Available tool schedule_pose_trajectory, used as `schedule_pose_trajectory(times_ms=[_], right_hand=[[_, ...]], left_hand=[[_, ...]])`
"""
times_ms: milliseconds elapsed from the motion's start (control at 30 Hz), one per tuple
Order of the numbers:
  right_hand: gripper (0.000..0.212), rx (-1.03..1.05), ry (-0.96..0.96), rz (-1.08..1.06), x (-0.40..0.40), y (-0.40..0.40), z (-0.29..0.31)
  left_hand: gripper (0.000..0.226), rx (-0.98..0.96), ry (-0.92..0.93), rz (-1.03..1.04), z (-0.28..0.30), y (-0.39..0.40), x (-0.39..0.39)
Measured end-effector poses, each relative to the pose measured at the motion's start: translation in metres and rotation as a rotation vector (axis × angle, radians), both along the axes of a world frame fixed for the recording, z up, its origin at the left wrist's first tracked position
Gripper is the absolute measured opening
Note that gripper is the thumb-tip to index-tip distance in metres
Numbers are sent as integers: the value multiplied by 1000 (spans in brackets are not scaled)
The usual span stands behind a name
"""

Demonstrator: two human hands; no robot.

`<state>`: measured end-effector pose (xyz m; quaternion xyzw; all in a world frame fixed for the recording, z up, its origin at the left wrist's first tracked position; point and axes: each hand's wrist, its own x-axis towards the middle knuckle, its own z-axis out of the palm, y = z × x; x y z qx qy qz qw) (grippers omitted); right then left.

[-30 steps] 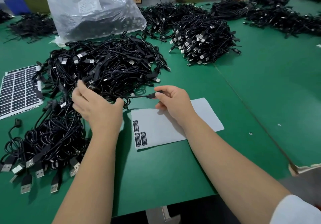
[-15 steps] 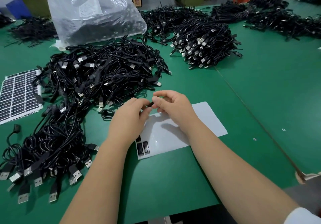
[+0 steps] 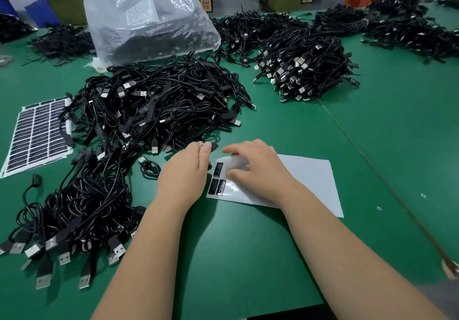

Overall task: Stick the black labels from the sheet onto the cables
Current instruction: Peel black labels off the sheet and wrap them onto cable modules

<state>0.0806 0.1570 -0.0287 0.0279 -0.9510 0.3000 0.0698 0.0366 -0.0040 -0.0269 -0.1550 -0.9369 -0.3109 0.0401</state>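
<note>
On the green table (image 3: 248,257), a nearly stripped white backing sheet (image 3: 305,178) carried 3 glossy black rectangular labels (image 3: 218,180) at its left edge. The left hand (image 3: 185,173) pinched a thin black cable's end (image 3: 214,146) beside the sheet. The right hand (image 3: 258,168) rested on the sheet with fingers spread and loose, just right of the labels. A heap of black USB cables (image 3: 161,106) lay behind.
</note>
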Motion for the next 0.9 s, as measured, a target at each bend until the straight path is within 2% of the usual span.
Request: schedule_pose_trajectory(times_ms=[100,200,367,567,800,900], right_hand=[[33,-89,81,-17,0,-1,2],[31,-145,154,3,0,-3,2],[39,-167,313,-100,-2,-7,1],[24,-179,272,-114,-3,-6,1],[29,-177,178,-90,1,-10,8],[30,-337,118,-34,7,-14,13]], left_hand=[[38,101,-45,-85,5,0,3],[38,249,-108,-132,4,4,5],[34,429,-121,-3,2,3,-3],[29,698,-324,64,1,1,-6],[35,712,-286,87,-4,0,-10],[36,731,-306,69,-4,-2,-12]])
